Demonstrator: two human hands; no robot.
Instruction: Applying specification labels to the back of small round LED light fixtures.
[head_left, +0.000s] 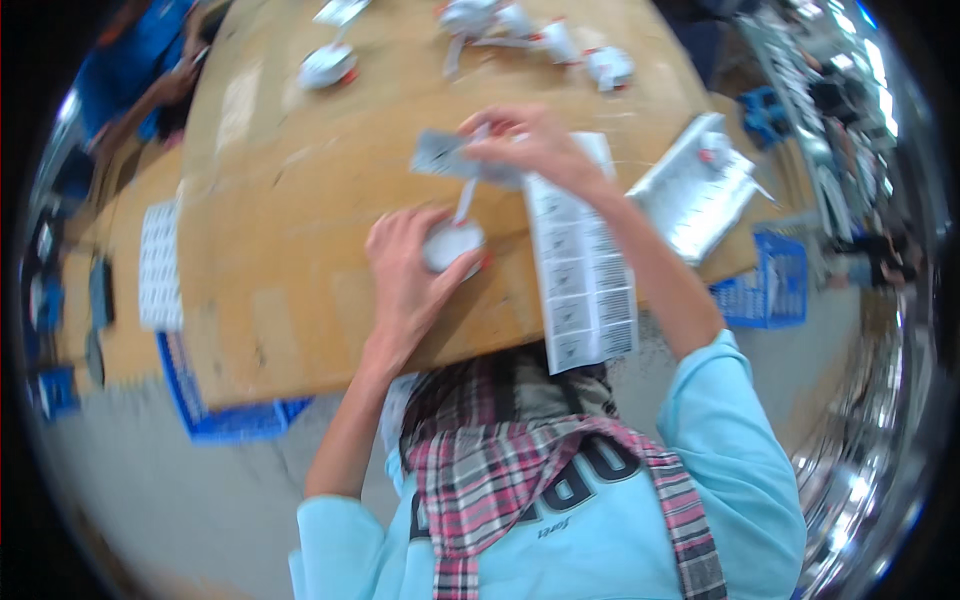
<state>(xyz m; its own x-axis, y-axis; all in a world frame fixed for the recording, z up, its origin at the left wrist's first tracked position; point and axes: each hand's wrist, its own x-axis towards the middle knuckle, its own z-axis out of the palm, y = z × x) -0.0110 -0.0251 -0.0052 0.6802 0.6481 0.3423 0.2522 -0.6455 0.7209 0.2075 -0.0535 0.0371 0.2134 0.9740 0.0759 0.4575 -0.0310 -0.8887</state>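
The left hand [405, 275] lay curled over a small round white device with a red part at its side [455, 245], gripping it against the brown cardboard tabletop [290, 210]. The right hand [535, 145], a little farther and to the right, was closed in a pinch on a thin white strip [466, 198] that ran down to the round device, and its fingers also touched a small grey-white paper tag [440, 155]. The device sat near the front edge of the tabletop, about in the middle. A long white sheet of printed labels [585, 280] lay just right of it, under the right forearm, and hung over the near edge.

To the left of the hands the tabletop was bare. At the far edge lay more white round devices with strips [328, 66], well apart from the hands. At the right stood a white ridged tray [690, 195], close to the table corner.

The device was mostly hidden under the left fingers, and the picture was blurred, so its details were hard to see.
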